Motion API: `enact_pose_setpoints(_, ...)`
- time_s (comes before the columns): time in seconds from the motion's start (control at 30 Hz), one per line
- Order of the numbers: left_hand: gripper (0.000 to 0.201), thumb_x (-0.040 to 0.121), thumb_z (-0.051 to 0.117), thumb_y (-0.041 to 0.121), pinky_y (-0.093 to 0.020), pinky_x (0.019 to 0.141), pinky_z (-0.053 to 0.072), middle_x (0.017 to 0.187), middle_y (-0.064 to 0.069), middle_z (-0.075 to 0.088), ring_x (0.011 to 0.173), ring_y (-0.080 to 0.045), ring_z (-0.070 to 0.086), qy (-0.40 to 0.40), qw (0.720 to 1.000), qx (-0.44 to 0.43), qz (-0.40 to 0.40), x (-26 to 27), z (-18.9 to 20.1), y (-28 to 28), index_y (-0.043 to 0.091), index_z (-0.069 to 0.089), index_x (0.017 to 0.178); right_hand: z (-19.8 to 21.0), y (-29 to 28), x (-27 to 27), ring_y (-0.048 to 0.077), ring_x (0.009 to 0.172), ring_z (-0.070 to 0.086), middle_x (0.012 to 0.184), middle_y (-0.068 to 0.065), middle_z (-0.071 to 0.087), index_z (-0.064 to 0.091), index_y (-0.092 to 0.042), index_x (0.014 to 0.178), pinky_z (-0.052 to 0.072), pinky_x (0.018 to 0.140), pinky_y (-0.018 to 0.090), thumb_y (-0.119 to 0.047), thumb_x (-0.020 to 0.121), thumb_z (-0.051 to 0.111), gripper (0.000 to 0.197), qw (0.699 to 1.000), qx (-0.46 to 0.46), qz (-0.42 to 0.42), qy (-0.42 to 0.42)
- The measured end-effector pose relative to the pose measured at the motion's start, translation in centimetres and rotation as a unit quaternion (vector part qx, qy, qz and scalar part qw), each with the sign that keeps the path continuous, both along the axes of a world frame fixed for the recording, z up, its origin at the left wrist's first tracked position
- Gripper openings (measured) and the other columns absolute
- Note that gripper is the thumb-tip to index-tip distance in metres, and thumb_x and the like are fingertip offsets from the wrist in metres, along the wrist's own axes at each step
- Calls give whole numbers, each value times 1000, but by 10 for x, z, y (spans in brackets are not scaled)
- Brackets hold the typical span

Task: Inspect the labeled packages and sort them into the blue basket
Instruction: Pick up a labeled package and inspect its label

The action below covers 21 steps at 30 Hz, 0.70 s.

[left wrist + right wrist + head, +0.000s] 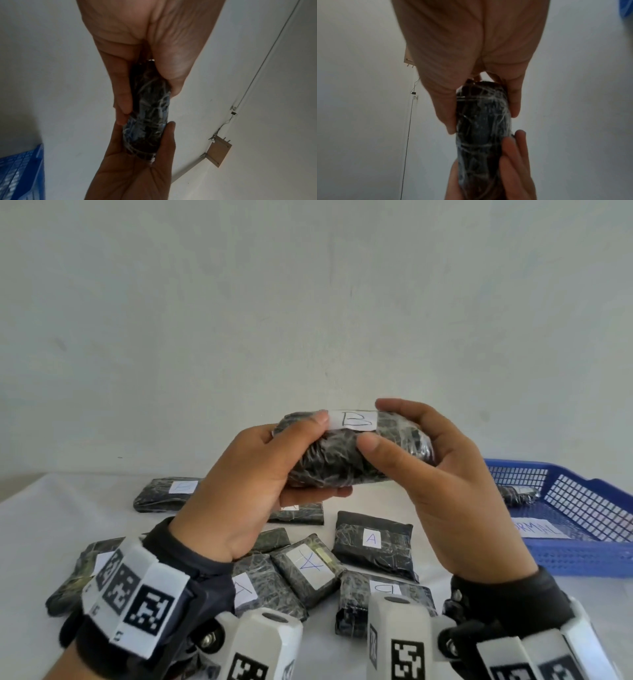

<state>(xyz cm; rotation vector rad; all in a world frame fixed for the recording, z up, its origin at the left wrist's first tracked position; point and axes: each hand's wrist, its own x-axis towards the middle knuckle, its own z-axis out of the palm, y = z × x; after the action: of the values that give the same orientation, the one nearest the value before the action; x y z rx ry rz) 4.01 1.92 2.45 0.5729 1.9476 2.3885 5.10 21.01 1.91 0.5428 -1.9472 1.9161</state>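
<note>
While hands (239, 481) grip package (342, 460), lifted above table (51, 525)

Both hands are raised above the table (41, 525), sharing one dark, plastic-wrapped package (346, 453) whose white label (354, 419) reads B. The left hand (253, 474) grips its left end, thumb on top and fingers beneath; the right hand (442, 474) curls round the right end, thumb on the near face. Below them, more wrapped packages lie scattered on the white cloth, one beside the other, among them a package marked A (373, 542). To the right stands the blue basket (582, 556), with one wrapped package (517, 494) inside and a paper label on its floor.
</note>
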Motion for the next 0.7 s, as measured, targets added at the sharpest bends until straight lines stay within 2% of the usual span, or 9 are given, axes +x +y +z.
enact_pose_setpoints(0.1, 62, 87, 64, 73, -36, 85, 64, 106, -4, 79, 105, -22, 76, 16, 999, -44, -5, -2, -2, -4, 18, 72, 115, 4, -2, 2, 22, 97, 77, 101, 8, 79, 72, -12, 117, 58, 90, 37, -45, 71, 82, 57, 999, -30, -12, 1)
enact_pose_setpoints(0.17, 63, 81, 67, 69, -34, 94, 59, 106, -4, 78, 110, -14, 73, 43, 998, -41, -2, -4, -5, -3, 14, 71, 112, 3, -2, 2, 24, 99, 77, 101, 9, 80, 74, -10, 111, 58, 98, 46, -50, 73, 77, 56, 1000, -25, -11, -12)
enact_pose_setpoints(0.23, 57, 80, 78, 58, -29, 92, 57, 99, -12, 77, 101, -14, 73, 67, 998, -14, 14, -6, -6, -1, 6, 71, 101, 3, -3, 3, 21, 103, 76, 102, 7, 81, 76, -11, 108, 53, 106, 49, -57, 75, 71, 56, 999, -23, 5, -30)
enact_pose_setpoints(0.33, 46, 69, 73, 50, -22, 81, 60, 96, -4, 81, 93, -13, 77, 93, 995, 18, 36, -6, -6, -1, 14, 75, 97, 4, -2, 5, 17, 111, 74, 109, 3, 80, 73, -15, 116, 50, 108, 47, -64, 79, 68, 62, 999, -30, 33, -28)
enact_pose_setpoints(0.43, 49, 71, 70, 54, -23, 78, 60, 96, -5, 81, 92, -14, 78, 99, 994, 10, 51, -7, -5, -4, 12, 76, 95, 4, -5, 4, 26, 105, 75, 108, 8, 80, 75, -14, 113, 59, 93, 49, -55, 93, 62, 47, 1000, 18, 16, 19)
enact_pose_setpoints(0.5, 44, 78, 77, 58, -26, 81, 61, 99, -4, 81, 95, -14, 78, 86, 995, -12, 42, -8, -6, -5, 16, 79, 93, 4, -7, 3, 25, 96, 76, 101, 6, 80, 76, -14, 107, 61, 80, 44, -52, 92, 60, 44, 999, 30, -13, 38)
enact_pose_setpoints(0.53, 42, 78, 78, 58, -28, 84, 61, 102, -3, 81, 98, -13, 77, 79, 996, -24, 31, -9, -8, -6, 20, 80, 94, 3, -8, 2, 25, 96, 76, 100, 6, 80, 76, -14, 106, 62, 78, 43, -53, 91, 60, 45, 998, 31, -21, 41)
enact_pose_setpoints(0.63, 39, 74, 80, 52, -36, 92, 59, 108, 0, 81, 105, -14, 76, 85, 995, -37, 29, -10, -9, -5, 26, 80, 104, 2, -7, 3, 30, 105, 75, 107, 8, 79, 75, -20, 111, 58, 95, 53, -62, 90, 66, 48, 999, 37, -12, 29)
enact_pose_setpoints(0.7, 38, 76, 83, 48, -38, 92, 59, 106, 0, 81, 103, -15, 77, 97, 994, -32, 42, -8, -8, -2, 25, 78, 106, 2, -6, 3, 26, 109, 74, 110, 5, 79, 71, -20, 116, 54, 102, 51, -58, 88, 75, 47, 1000, 20, 3, 19)
